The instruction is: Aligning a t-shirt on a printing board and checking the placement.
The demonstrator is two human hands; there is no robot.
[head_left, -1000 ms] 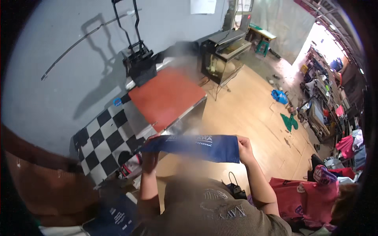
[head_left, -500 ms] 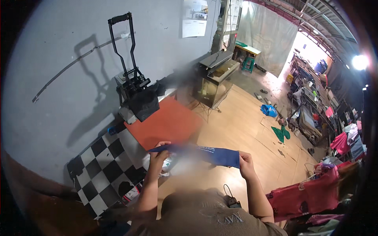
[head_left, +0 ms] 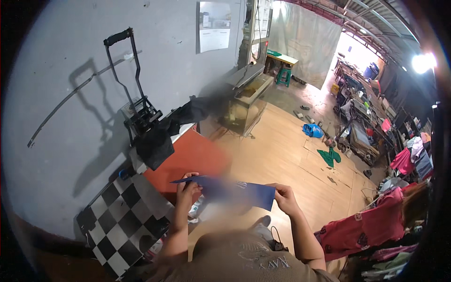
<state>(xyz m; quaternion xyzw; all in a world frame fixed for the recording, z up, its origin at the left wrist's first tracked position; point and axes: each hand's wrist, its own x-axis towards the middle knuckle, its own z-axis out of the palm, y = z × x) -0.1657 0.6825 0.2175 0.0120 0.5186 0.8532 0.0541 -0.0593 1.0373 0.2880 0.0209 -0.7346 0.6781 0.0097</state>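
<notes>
L hand (head_left: 189, 189) & R hand (head_left: 285, 199) each have fingers closed near opp. ends of a dark-blue, flat, fabric-like strip (head_left: 246, 189) w/ white print, prob. to spread it taut, up above the tan wood-look floor (head_left: 282, 141).

Left hand (head_left: 189, 188) and right hand (head_left: 287, 201) holding blue cloth (head_left: 259, 193), red tabletop (head_left: 189, 156) beyond

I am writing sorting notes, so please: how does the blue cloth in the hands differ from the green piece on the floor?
The blue cloth is held up between the left hand and right hand; the green piece lies on the floor. The blue cloth is a straight-edged strip; the green piece has an irregular outline. Both look thin.
</notes>
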